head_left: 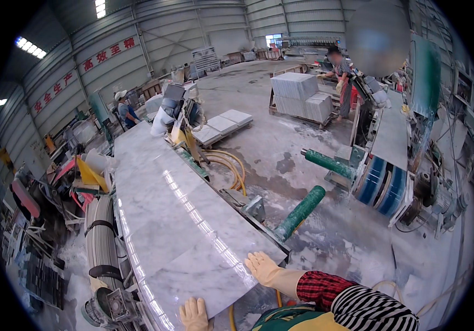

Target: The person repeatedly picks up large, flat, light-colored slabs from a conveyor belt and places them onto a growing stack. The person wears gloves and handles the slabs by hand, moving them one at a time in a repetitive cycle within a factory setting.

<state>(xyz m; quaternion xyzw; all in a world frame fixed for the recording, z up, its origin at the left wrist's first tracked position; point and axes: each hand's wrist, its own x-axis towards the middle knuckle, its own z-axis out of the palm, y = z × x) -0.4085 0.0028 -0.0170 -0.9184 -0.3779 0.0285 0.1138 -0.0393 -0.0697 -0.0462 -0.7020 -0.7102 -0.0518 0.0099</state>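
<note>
A polished white-and-grey marble slab (165,237) lies flat in front of me, with overhead lights mirrored in long streaks along it. On its near edge, toward the left, rests my left hand (194,315) in a cream glove, fingers stretched out and the wrist cut off by the lower rim. My right hand (263,269), gloved alike, lies flat near the slab's right corner, fingers spread over the surface. Neither hand is wrapped round anything. A red-and-black checked cuff and a striped sleeve cover my right forearm.
Green rollers (301,211) jut out on the right, beside a machine with a blue-banded drum (381,185). A grey motor unit (173,102) sits over the slab's far end. Stacked pale slabs (297,94) stand on a pallet; two other people are farther off. Yellow hoses (237,165) lie beyond.
</note>
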